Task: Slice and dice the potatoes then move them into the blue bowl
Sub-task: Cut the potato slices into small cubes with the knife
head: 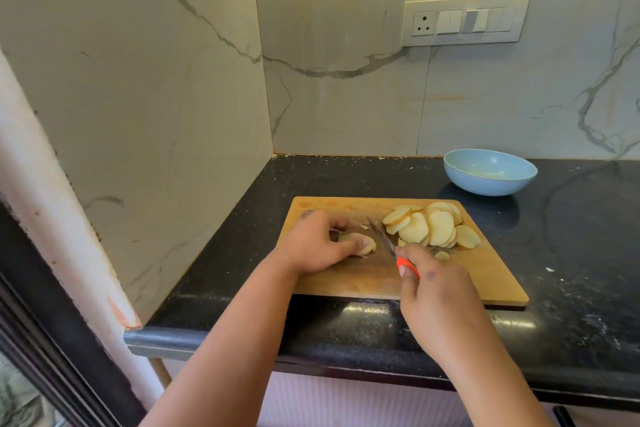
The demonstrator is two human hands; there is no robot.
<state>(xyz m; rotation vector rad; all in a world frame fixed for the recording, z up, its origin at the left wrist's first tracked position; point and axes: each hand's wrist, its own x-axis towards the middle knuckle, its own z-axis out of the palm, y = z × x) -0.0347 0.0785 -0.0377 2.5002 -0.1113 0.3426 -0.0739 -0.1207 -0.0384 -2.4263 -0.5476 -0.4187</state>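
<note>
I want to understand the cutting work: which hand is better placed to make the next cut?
The right hand: it already grips the knife, blade beside the potato piece that the left hand holds on the cutting board.

Two hands at a wooden cutting board, one on a potato piece, one on a knife.

The left hand (317,246) curls over a potato piece (360,244) on the left part of the cutting board (485,274), fingertips pressing it down. The right hand (433,291) grips the red handle of a knife (382,236), whose blade angles up and left, lying between the potato piece and a heap of pale potato slices (433,227) spread over the board's far right corner. The board lies on a black speckled counter (571,253). Behind it, near the marble wall (346,97), stands a blue bowl (490,172). A switch plate (465,20) is mounted on the wall above.
</note>
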